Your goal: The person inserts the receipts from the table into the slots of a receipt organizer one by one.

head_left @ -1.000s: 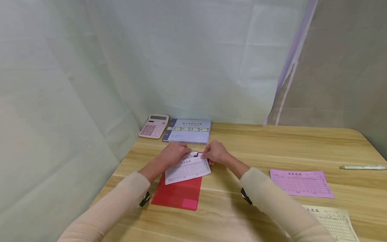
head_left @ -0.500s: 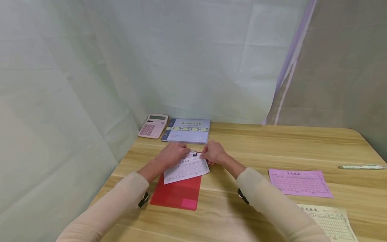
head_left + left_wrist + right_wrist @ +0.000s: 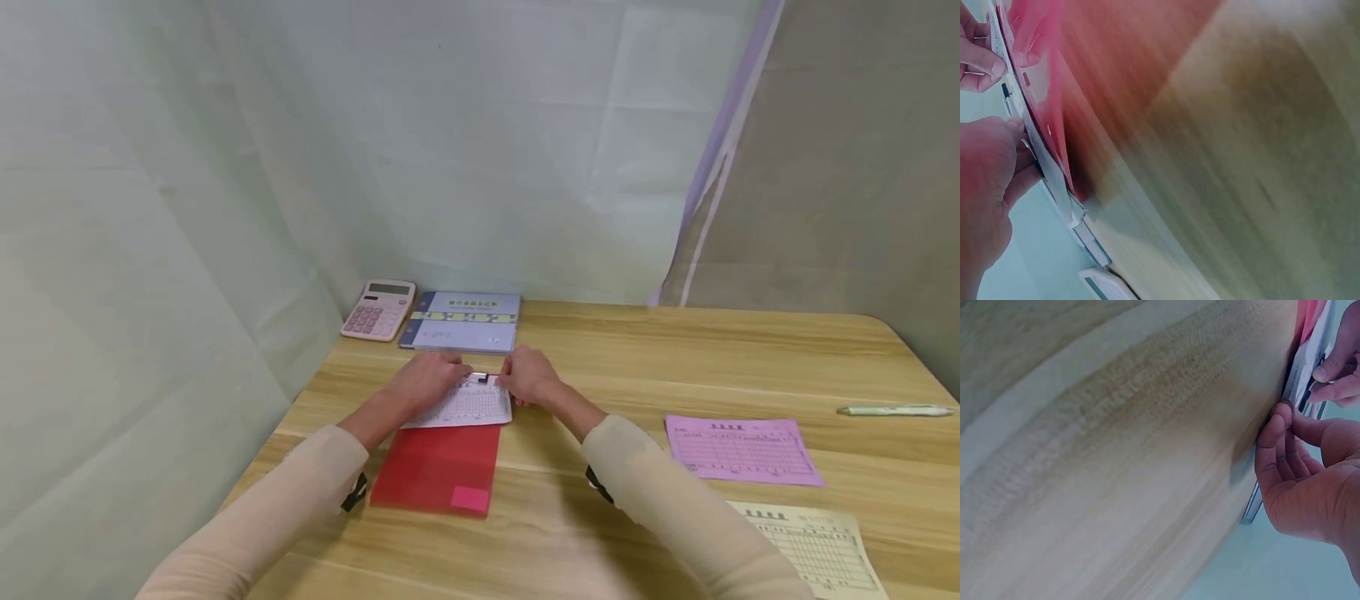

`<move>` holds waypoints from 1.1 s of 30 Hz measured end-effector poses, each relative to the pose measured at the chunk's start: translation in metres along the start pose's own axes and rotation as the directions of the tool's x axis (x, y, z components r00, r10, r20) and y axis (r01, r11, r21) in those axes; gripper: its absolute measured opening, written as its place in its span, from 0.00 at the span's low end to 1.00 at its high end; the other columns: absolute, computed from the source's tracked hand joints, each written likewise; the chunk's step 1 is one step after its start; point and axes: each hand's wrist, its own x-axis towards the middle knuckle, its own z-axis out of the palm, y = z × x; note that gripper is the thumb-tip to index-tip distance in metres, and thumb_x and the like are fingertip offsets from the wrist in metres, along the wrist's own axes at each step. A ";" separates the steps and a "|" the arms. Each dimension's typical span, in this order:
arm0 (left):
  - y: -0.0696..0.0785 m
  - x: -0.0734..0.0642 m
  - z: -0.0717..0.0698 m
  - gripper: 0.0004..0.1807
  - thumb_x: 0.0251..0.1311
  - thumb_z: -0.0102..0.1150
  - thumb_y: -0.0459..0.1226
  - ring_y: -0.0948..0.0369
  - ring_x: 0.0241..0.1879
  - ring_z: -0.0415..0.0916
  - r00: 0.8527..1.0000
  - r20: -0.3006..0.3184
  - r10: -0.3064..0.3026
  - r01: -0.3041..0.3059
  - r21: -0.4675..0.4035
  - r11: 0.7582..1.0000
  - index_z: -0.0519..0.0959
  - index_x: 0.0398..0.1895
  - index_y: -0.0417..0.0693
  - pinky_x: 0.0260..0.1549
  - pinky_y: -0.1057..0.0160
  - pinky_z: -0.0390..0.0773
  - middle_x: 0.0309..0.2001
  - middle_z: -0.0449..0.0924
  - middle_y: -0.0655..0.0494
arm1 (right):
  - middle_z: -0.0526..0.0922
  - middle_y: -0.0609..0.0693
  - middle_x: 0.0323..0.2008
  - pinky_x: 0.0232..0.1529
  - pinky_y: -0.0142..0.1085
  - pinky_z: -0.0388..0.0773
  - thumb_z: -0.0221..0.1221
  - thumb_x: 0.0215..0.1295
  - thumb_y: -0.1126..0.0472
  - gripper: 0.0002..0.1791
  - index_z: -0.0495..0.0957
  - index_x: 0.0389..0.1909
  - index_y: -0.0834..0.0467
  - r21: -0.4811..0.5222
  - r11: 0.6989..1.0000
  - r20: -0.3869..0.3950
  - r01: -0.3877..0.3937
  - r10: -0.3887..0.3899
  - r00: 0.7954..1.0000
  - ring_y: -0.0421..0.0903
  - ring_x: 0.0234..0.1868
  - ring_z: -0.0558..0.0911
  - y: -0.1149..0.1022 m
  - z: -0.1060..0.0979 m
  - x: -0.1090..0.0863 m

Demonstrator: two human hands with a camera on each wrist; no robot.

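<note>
A red translucent folder (image 3: 435, 468) lies on the table with a pink label at its lower corner. Across its upper part rests a white printed form (image 3: 480, 407), nearly square to the folder, its top edge at a silver-and-black clip (image 3: 483, 377). The left hand (image 3: 427, 383) holds the clip's silver lever from the left, covering the form's left part. At the form's upper right corner, the right hand (image 3: 528, 377) pinches the paper between thumb and fingers. In the right wrist view the right fingertips (image 3: 1282, 411) meet at that paper edge, close to the left hand (image 3: 1341, 365).
Behind the hands lie a pink calculator (image 3: 381, 310) and a blue account book (image 3: 461, 321). To the right are a pink form (image 3: 742, 450), a pale yellow form (image 3: 813, 546) and a pen (image 3: 896, 410). Pale cloth (image 3: 465, 150) hangs behind and left of the table.
The white form has turned from a slant to nearly straight and slid up towards the clip, uncovering more of the red folder. Both hands have stayed almost in place.
</note>
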 end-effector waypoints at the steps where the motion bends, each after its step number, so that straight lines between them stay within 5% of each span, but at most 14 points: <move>1: 0.000 0.000 0.000 0.16 0.76 0.63 0.38 0.59 0.39 0.80 1.000 0.001 0.000 0.000 0.004 1.000 0.86 0.62 0.55 0.45 0.60 0.83 0.48 0.86 0.54 | 0.80 0.51 0.17 0.16 0.29 0.71 0.66 0.75 0.62 0.11 0.82 0.30 0.59 -0.006 1.000 -0.005 0.002 -0.002 1.000 0.41 0.15 0.76 0.000 0.000 0.000; 14: 0.000 -0.002 0.002 0.20 0.71 0.69 0.36 0.58 0.40 0.81 0.999 -0.010 0.037 -0.036 0.088 0.995 0.85 0.64 0.55 0.45 0.62 0.83 0.49 0.85 0.54 | 0.78 0.48 0.15 0.20 0.31 0.67 0.63 0.77 0.60 0.12 0.82 0.30 0.58 -0.091 0.995 -0.075 0.027 -0.034 0.997 0.40 0.14 0.75 0.000 0.004 0.000; 23: 0.001 -0.001 0.003 0.18 0.71 0.69 0.37 0.59 0.39 0.81 0.999 -0.011 0.044 -0.043 0.090 0.995 0.86 0.63 0.56 0.44 0.63 0.83 0.49 0.85 0.55 | 0.80 0.48 0.20 0.27 0.33 0.70 0.63 0.75 0.60 0.12 0.83 0.29 0.58 -0.103 0.994 -0.096 0.042 -0.052 0.994 0.44 0.23 0.77 0.001 0.005 0.000; 33: -0.001 -0.002 0.006 0.15 0.74 0.65 0.39 0.60 0.38 0.80 0.999 -0.036 0.033 -0.032 0.045 0.998 0.86 0.61 0.56 0.45 0.61 0.83 0.48 0.85 0.56 | 0.81 0.49 0.22 0.22 0.31 0.68 0.68 0.73 0.58 0.12 0.86 0.29 0.60 -0.043 0.999 -0.038 0.015 -0.016 0.999 0.43 0.23 0.76 -0.004 0.000 0.004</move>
